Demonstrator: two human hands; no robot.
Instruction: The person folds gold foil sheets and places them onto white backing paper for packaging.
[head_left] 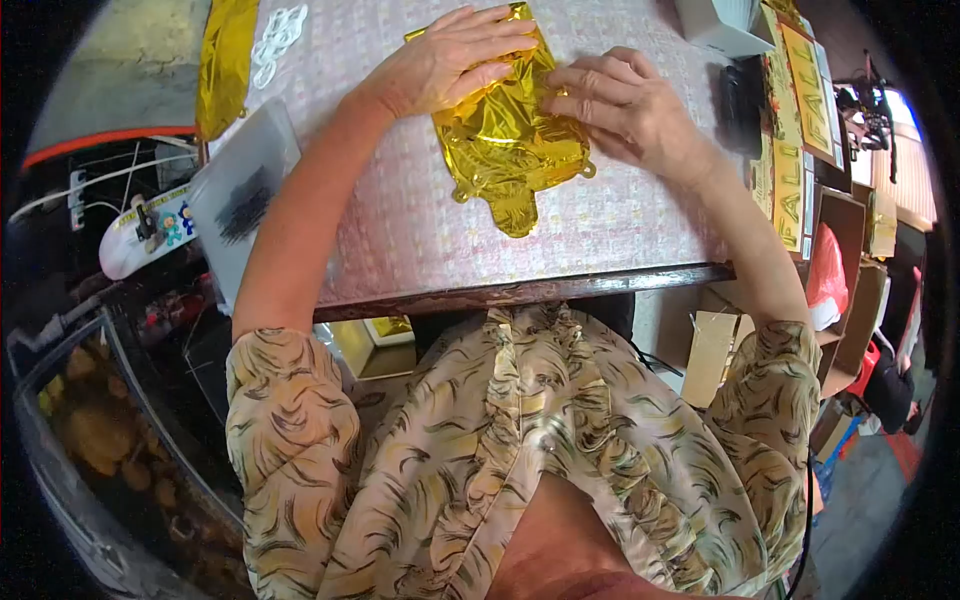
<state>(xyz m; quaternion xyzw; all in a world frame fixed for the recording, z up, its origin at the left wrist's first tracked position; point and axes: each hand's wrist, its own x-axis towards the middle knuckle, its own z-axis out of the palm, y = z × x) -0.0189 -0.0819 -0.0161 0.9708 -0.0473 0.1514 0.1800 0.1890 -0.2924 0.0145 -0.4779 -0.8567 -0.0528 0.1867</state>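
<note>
Soft, even daylight fills the middle. The gold foil (505, 130) flashes glare at twelve o'clock. Fisheye distortion bows the table edge (520, 292). A black vignette rings the frame, with the deepest shadow from seven to ten o'clock. The edges look softer.

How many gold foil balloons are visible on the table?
2. One gold foil balloon lies flat under the left hand and right hand; another lies at the left edge of the table. Others may be hidden.
</note>
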